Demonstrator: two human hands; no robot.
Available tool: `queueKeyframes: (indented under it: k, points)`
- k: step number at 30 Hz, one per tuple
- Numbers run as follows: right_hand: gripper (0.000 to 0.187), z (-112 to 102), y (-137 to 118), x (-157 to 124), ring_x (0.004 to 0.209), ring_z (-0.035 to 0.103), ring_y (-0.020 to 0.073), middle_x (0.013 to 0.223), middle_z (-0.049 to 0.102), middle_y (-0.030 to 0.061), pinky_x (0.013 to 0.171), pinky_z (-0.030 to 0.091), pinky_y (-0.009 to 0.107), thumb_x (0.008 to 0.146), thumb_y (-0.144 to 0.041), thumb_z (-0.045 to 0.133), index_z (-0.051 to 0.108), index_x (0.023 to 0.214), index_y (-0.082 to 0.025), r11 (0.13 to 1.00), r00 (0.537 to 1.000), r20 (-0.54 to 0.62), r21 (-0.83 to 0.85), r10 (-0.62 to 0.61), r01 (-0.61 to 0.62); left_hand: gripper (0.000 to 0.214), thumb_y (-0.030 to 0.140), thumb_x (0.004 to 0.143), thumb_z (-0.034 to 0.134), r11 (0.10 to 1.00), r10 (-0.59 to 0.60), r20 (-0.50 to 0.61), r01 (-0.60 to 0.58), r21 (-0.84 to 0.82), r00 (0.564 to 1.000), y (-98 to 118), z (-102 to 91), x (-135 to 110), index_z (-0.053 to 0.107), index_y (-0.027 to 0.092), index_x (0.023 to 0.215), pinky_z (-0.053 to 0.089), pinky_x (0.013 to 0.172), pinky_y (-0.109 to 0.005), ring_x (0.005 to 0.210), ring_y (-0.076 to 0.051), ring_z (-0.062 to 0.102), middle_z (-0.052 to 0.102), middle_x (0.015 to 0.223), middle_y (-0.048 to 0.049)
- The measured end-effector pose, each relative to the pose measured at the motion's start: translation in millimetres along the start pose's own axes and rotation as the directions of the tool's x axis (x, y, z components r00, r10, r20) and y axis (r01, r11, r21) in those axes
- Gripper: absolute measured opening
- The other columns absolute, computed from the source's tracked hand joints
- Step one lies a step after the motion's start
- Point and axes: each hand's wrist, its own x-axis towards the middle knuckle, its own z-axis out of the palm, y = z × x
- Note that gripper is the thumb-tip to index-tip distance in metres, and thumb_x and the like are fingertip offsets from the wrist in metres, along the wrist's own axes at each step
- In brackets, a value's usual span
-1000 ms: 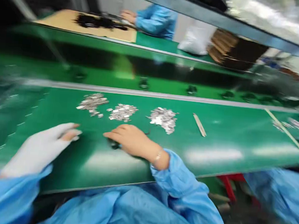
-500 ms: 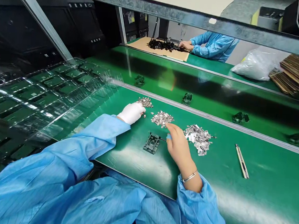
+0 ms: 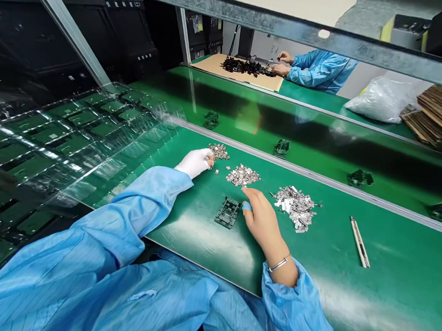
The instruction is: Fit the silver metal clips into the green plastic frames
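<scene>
My left hand (image 3: 196,161), in a white glove, rests on the green bench with its fingers curled at the leftmost pile of small silver metal pieces (image 3: 218,150). My right hand (image 3: 260,217) is bare, with a blue cot on the thumb. Its fingers are pinched just below the middle pile of metal pieces (image 3: 242,175). A dark plastic frame part (image 3: 228,212) lies flat on the bench just left of my right hand. A third, larger pile of metal pieces (image 3: 296,206) lies to the right of that hand.
A slim white-handled tool (image 3: 359,241) lies further right on the green bench (image 3: 349,288). Clear plastic trays (image 3: 73,138) are stacked at the left. Dark parts (image 3: 282,147) ride the conveyor behind. Across it, another person's hands (image 3: 280,68) work at a heap of black parts.
A second ago the view was blurred and swinging, with both hands near the bench's front edge. Since half a second ago my right hand has drawn back slightly from the middle pile.
</scene>
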Motion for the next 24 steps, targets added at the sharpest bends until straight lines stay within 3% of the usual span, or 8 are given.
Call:
queueKeyframes:
  k: [5, 8, 11, 18, 24]
  points:
    - [0.046, 2.0, 2.0, -0.3, 0.116, 0.054, 0.0263, 0.125, 0.057, 0.0122, 0.098, 0.049, 0.047, 0.083, -0.008, 0.041, 0.05, 0.127, -0.019, 1.0, 1.0, 0.022, -0.01, 0.023, -0.023, 0.022, 0.025, 0.08, 0.05, 0.999, 0.025, -0.057, -0.026, -0.026, 0.998, 0.2, 4.1, 0.9, 0.069, 0.017, 0.089, 0.049, 0.081, -0.028, 0.087, -0.02, 0.062, 0.069, 0.092, -0.005]
    - [0.045, 1.8, 1.6, -0.5, 0.115, 0.055, 0.0261, 0.124, 0.058, 0.0122, 0.097, 0.049, 0.046, 0.084, -0.009, 0.041, 0.051, 0.126, -0.019, 0.999, 0.999, 0.03, -0.012, 0.03, -0.03, 0.027, 0.025, 0.082, 0.048, 0.999, 0.035, -0.067, -0.035, -0.002, 0.997, 3.0, 0.7, -2.1, 0.07, 0.018, 0.097, 0.047, 0.088, -0.029, 0.096, -0.021, 0.06, 0.068, 0.1, -0.0056]
    - [0.043, 1.6, 1.0, -0.4, 0.114, 0.056, 0.0259, 0.124, 0.058, 0.0117, 0.096, 0.05, 0.046, 0.085, -0.01, 0.041, 0.051, 0.126, -0.019, 0.999, 0.998, 0.038, -0.014, 0.045, -0.045, 0.031, 0.023, 0.084, 0.045, 0.998, 0.04, -0.055, -0.037, 0.042, 0.998, 3.5, -4.3, -7.8, 0.068, 0.017, 0.105, 0.047, 0.087, -0.029, 0.096, -0.021, 0.059, 0.067, 0.102, -0.0061]
    - [0.046, 3.3, 3.7, -0.9, 0.114, 0.057, 0.025, 0.123, 0.059, 0.0101, 0.096, 0.051, 0.045, 0.083, -0.009, 0.041, 0.051, 0.127, -0.022, 0.998, 0.996, 0.064, -0.002, 0.067, -0.067, 0.014, 0.024, 0.077, 0.057, 0.983, 0.06, 0.065, -0.07, 0.17, 0.996, 3.0, -6.4, -18.3, 0.07, 0.02, 0.079, 0.045, 0.073, -0.03, 0.085, -0.023, 0.059, 0.064, 0.086, -0.0067]
    - [0.044, 3.8, 5.4, -2.0, 0.113, 0.058, 0.0231, 0.122, 0.059, 0.0098, 0.095, 0.051, 0.043, 0.085, -0.01, 0.041, 0.052, 0.126, -0.022, 0.996, 0.994, 0.063, 0.019, 0.089, -0.091, 0.025, 0.031, 0.083, 0.049, 0.989, 0.019, 0.04, -0.025, 0.143, 0.999, -1.4, -8.8, -16.7, 0.07, 0.018, 0.084, 0.045, 0.074, -0.03, 0.085, -0.022, 0.059, 0.065, 0.09, -0.0077]
